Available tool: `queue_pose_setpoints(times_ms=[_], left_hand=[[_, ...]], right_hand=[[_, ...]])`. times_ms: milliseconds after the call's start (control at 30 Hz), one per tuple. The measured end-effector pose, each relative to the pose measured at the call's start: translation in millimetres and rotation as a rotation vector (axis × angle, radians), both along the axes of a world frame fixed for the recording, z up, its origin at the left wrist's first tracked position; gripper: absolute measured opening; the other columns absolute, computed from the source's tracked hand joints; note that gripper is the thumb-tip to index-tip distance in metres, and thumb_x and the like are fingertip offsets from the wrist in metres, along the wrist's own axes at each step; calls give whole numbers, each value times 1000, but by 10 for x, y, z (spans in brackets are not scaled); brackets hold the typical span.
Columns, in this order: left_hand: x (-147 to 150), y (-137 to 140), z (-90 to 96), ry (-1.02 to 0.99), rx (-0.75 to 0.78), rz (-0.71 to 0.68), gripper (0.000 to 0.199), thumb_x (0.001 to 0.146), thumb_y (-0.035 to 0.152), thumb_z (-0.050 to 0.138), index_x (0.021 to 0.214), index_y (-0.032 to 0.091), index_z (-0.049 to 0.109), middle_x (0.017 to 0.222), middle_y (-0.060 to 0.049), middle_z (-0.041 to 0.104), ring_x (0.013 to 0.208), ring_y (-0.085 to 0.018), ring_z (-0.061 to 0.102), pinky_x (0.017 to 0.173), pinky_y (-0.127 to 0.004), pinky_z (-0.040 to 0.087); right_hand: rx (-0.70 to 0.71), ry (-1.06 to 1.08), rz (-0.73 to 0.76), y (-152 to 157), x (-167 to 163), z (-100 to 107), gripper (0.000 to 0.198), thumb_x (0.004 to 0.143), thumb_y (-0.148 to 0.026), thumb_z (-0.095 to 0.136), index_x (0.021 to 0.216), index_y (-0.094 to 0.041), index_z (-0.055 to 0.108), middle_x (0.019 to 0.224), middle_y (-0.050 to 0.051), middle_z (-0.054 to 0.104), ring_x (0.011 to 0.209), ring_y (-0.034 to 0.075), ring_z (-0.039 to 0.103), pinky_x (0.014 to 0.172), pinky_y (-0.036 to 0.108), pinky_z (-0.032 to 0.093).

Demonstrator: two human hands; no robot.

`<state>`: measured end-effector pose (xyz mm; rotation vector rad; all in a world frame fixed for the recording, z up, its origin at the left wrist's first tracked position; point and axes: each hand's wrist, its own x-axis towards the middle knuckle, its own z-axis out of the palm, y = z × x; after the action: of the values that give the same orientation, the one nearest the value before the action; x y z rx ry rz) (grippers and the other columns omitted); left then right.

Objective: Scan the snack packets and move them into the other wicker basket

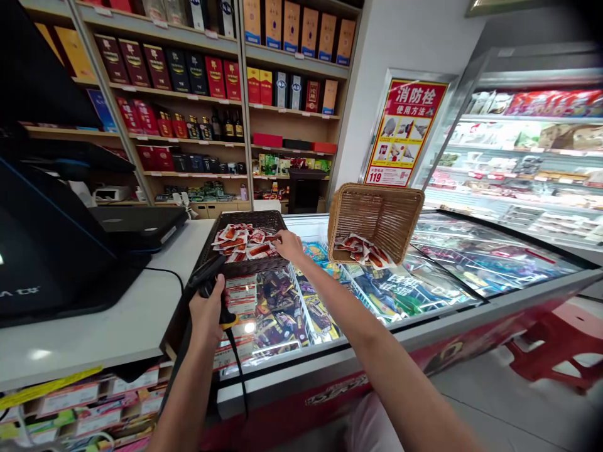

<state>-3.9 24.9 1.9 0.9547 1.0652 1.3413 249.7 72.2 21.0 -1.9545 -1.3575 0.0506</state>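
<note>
My left hand (pixel 207 311) is wrapped tight around the black scanner (pixel 207 279), low by the white counter (pixel 117 314). Its cord (pixel 238 370) hangs down. I should keep the scanner steady and pointed at the packets.

My right hand (pixel 288 245) reaches into the dark basket (pixel 264 220). My fingers pinch the edge of one red snack packet (pixel 259 249) on the pile. I should lift just one, flat side up.

Further right, the light wicker basket (pixel 377 216) leans tipped on the freezer lid (pixel 471 251), with a few packets inside.

I can't see the packet's barcode, and the words are too small to read.
</note>
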Motion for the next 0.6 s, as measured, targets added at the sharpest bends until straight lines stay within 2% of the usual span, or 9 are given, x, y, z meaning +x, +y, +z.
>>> queue_pose_setpoints(times_ms=[100, 167, 233, 367, 500, 600], left_hand=[[-40, 16, -67, -17, 13, 1, 63, 51, 62, 96, 79, 18, 61, 59, 4, 59, 48, -8, 48, 44, -22, 40], [-40, -1, -88, -39, 13, -1, 62, 53, 62, 96, 80, 18, 62, 59, 5, 59, 48, -9, 49, 45, -22, 40], [-31, -19, -93, -64, 8, -10, 61, 53, 61, 96, 80, 18, 62, 59, 5, 59, 48, -9, 50, 45, -22, 40], [-12, -28, -112, -92, 18, -39, 62, 54, 60, 97, 82, 17, 62, 60, 4, 61, 49, -8, 50, 45, -22, 40], [1, -20, -158, -86, 37, -50, 60, 57, 58, 96, 86, 17, 63, 60, 5, 60, 49, -8, 50, 46, -22, 41], [11, -18, -176, -77, 52, -53, 58, 58, 55, 97, 86, 17, 63, 60, 5, 60, 49, -9, 50, 47, -22, 42]], right_hand=[[-351, -156, 44, 380, -202, 124, 33, 92, -39, 79, 121, -24, 74, 135, 10, 75, 133, 30, 65, 107, 38, 51], [-474, -196, 79, 546, -247, 185, 52, 85, -48, 88, 127, -23, 72, 141, 12, 72, 136, 33, 64, 107, 38, 52], [-532, -212, 138, 644, -235, 222, 62, 78, -49, 94, 129, -23, 71, 141, 12, 72, 133, 33, 66, 105, 35, 53], [-526, -328, 236, 690, -147, 248, 62, 78, -45, 95, 130, -23, 69, 136, 12, 73, 130, 31, 66, 105, 34, 52], [-537, -501, 349, 616, -135, 250, 41, 87, -34, 86, 124, -24, 69, 139, 12, 71, 130, 30, 66, 99, 33, 52], [-387, -543, 328, 489, -146, 247, 29, 89, -23, 77, 117, -25, 68, 129, 9, 74, 120, 29, 69, 95, 33, 51]])
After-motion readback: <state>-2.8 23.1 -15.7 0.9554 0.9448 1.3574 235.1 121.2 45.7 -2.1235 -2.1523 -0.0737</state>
